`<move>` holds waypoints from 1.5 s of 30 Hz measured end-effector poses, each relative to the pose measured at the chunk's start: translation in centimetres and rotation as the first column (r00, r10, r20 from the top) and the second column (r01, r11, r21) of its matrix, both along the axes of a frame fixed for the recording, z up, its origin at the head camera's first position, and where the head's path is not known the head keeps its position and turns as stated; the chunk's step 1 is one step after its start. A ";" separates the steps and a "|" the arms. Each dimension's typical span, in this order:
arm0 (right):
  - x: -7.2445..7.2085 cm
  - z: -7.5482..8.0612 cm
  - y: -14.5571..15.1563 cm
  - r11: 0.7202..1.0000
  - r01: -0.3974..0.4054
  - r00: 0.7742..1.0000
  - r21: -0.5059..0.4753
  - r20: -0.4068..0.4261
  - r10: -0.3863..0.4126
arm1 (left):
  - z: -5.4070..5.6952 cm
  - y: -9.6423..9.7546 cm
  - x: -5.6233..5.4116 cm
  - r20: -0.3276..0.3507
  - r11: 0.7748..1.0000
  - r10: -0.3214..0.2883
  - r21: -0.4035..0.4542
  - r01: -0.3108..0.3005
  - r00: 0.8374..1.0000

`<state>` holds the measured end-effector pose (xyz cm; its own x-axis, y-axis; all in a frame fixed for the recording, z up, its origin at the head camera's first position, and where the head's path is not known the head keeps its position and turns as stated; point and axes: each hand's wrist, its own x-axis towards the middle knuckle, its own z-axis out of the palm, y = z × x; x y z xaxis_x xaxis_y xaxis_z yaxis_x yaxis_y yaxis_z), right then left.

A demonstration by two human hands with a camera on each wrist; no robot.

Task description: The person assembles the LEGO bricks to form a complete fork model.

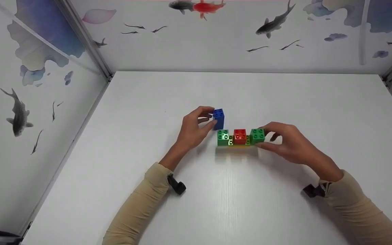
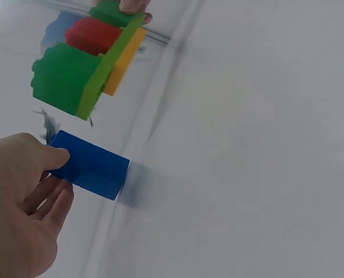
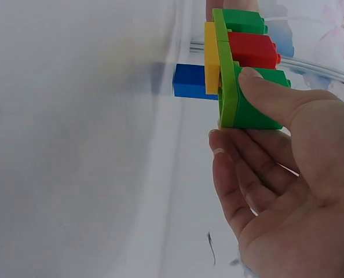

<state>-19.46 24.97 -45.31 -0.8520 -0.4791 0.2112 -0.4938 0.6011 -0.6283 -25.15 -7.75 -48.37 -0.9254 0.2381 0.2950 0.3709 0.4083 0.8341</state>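
Note:
My left hand (image 1: pixel 193 131) pinches a tall blue toy brick block (image 1: pixel 218 121) between thumb and fingers. The block stands upright, studs up, its lower end close to the table in the left wrist view. On the right, my right hand (image 1: pixel 290 144) grips one end of a brick assembly by its green brick (image 1: pixel 257 136). This assembly has a red brick (image 1: pixel 240 136) in the middle and another green brick (image 1: pixel 222 137) at its left end. All three sit on a light green plate (image 2: pixel 95 90), with a yellow brick (image 3: pixel 211 58) underneath. The assembly is raised above the table, in front of the blue block.
A white table (image 1: pixel 230 204) spreads beneath both hands. Panels printed with fish and flowers rise behind it (image 1: pixel 230 44) and along the left side (image 1: pixel 39 112). Black straps with small devices (image 1: pixel 179 186) sit at both wrists.

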 end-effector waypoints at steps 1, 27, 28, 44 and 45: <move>0.0 0.2 0.1 1.000 0.007 1.000 -0.008 -0.022 -0.007 | 0.0 0.1 0.1 0.002 1.000 -0.006 0.001 0.006 1.000; 0.7 2.9 0.1 0.975 0.063 0.986 -0.214 -0.140 -0.094 | -0.3 2.4 2.1 0.077 0.932 -0.360 0.075 0.355 0.930; 0.7 2.9 0.1 0.975 0.063 0.986 -0.211 -0.138 -0.094 | -0.3 2.4 2.1 0.080 0.930 -0.365 0.077 0.359 0.927; 0.5 2.0 0.0 0.981 0.053 0.988 -0.188 -0.130 -0.078 | 2.2 -1.0 0.9 0.115 0.914 -0.388 0.175 0.366 0.914; 0.4 1.9 0.0 0.981 0.055 0.988 -0.186 -0.129 -0.079 | 2.3 -1.3 0.9 0.111 0.909 -0.395 0.189 0.370 0.912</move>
